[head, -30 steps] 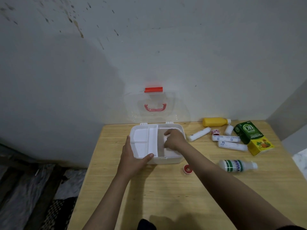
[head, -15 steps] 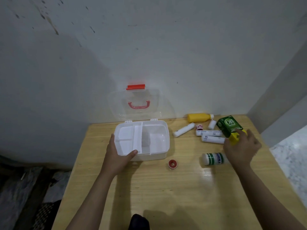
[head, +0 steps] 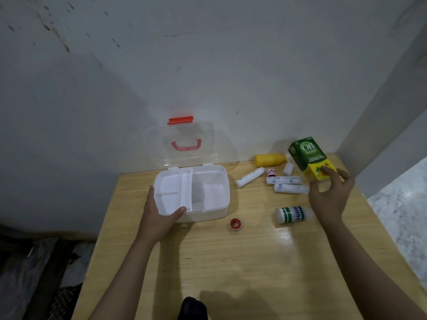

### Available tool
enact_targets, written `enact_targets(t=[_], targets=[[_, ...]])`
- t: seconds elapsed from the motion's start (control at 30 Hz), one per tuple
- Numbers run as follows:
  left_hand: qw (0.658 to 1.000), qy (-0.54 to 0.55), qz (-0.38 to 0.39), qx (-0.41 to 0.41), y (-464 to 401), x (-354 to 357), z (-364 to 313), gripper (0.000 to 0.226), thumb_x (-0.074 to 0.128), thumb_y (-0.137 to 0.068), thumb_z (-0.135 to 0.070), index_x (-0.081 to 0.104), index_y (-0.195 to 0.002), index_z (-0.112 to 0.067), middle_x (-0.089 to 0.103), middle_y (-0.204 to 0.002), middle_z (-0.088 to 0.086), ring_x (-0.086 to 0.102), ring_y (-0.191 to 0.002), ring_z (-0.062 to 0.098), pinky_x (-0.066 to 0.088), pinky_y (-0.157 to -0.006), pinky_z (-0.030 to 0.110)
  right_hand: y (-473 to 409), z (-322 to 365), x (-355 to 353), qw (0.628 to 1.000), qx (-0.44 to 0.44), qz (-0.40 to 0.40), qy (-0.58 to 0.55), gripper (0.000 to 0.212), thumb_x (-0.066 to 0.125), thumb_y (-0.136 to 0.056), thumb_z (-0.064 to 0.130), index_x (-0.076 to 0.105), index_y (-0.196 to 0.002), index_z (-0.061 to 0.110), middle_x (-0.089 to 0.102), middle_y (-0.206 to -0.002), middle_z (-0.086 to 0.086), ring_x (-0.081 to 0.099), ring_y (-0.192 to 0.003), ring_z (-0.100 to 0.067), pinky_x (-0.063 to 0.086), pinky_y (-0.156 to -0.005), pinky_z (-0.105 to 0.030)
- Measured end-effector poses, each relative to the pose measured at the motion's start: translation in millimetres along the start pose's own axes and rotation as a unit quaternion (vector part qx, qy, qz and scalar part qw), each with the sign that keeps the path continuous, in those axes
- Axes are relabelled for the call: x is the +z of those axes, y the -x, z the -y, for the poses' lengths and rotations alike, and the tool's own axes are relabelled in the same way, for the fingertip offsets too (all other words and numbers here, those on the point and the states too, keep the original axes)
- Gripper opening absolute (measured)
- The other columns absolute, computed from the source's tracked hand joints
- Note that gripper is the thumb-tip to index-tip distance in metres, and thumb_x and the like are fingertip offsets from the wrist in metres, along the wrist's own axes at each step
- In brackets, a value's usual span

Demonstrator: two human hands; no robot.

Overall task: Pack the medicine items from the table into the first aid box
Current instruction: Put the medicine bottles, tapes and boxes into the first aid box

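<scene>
The white first aid box stands open on the wooden table, its clear lid with a red handle leaning against the wall. My left hand grips the box's front left corner, thumb over the rim. My right hand holds a green and yellow carton by its yellow end, lifted above the table at the right. Between my hands lie a white bottle with a green label, a small red tape roll, three white rolls and a yellow bottle.
A small red-labelled item and a little white bottle lie near the wall. The wall runs right behind the table, with a corner pillar at the right. Past the table's right edge is pale marbled floor; dark clutter lies at the lower left.
My right hand left the box, reached right to the carton, closed on it and raised it off the table. My left hand stayed on the box corner. The view shifted right.
</scene>
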State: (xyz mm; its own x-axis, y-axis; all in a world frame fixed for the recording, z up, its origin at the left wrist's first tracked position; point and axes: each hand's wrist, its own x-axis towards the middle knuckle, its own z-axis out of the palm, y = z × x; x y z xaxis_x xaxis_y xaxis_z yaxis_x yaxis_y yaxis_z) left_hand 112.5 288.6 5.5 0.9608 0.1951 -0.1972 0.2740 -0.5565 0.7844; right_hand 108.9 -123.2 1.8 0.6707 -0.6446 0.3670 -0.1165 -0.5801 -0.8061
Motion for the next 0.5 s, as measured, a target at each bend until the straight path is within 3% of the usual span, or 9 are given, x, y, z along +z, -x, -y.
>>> enact_targets(t=[0.1,0.27,0.43,0.5], targets=[[1.0,0.007,-0.001,0.007,-0.4,-0.3,0.5,0.12,0.082,-0.052,-0.061,0.012,-0.147,-0.036,0.03,-0.151,-0.002,0.034,-0.135,0.025,0.039,-0.104,0.053,8.8,39.3,5.7,0.994,-0.043,0.057,-0.078,0.04,0.074,-0.076,0.01,0.062,-0.114,0.017,0.042,-0.127,-0.015,0.047,-0.118,-0.022,0.046,-0.093,-0.035],[1.0,0.019,-0.002,0.023,1.7,-0.8,0.1,0.121,0.082,-0.053,-0.059,0.013,-0.148,-0.034,0.03,-0.151,-0.002,0.034,-0.134,0.024,0.039,-0.105,0.05,24.9,99.1,16.3,0.943,-0.154,0.263,-0.13,0.036,0.075,-0.074,0.016,0.066,-0.109,0.022,0.044,-0.121,-0.007,0.049,-0.116,-0.018,0.05,-0.088,-0.033],[0.999,0.029,-0.008,0.04,3.3,-0.6,-0.6,0.113,0.084,-0.06,-0.048,0.015,-0.148,-0.031,0.033,-0.147,-0.002,0.035,-0.131,0.022,0.041,-0.101,0.043,40.9,136.0,42.6,0.883,-0.27,0.382,0.041,0.037,0.071,-0.073,0.028,0.066,-0.109,0.024,0.047,-0.123,-0.008,0.047,-0.112,-0.027,0.047,-0.086,-0.044],[0.999,0.032,-0.003,0.039,3.7,-1.1,-0.1,0.114,0.084,-0.059,-0.051,0.014,-0.148,-0.033,0.033,-0.147,-0.002,0.036,-0.131,0.022,0.042,-0.101,0.044,48.7,145.5,55.4,0.868,-0.285,0.398,0.081,0.036,0.071,-0.075,0.028,0.065,-0.11,0.023,0.046,-0.125,-0.009,0.047,-0.111,-0.027,0.045,-0.08,-0.037]])
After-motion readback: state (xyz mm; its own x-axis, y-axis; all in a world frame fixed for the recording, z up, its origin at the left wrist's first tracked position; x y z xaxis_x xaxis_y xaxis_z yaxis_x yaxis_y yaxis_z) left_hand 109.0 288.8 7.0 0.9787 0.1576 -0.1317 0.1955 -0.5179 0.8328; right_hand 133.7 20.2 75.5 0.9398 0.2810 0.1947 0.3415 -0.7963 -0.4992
